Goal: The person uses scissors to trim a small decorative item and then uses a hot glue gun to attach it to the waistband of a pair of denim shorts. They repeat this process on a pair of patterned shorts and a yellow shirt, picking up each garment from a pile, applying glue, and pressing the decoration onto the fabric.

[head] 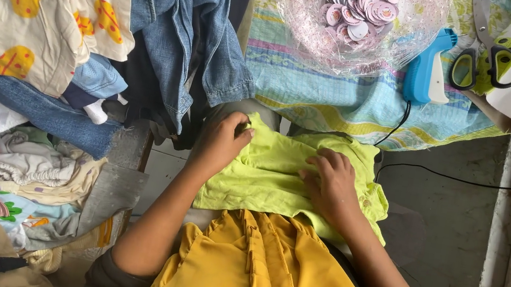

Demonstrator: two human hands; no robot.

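The left hand (223,140) pinches the lime-green garment (278,171); the right hand (333,184) presses on it, fingers seemingly bent.

left hand (223,142) fingers curled into lime-green cotton garment (278,174), tips hidden | grey-handled scissors (488,57) blades cut off by top edge | round tags in clear plastic bowl (359,6) too small to tell

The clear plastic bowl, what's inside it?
The clear plastic bowl holds a heap of small round pink-and-white tags. Tags deeper in the heap are covered, so they cannot be seen.
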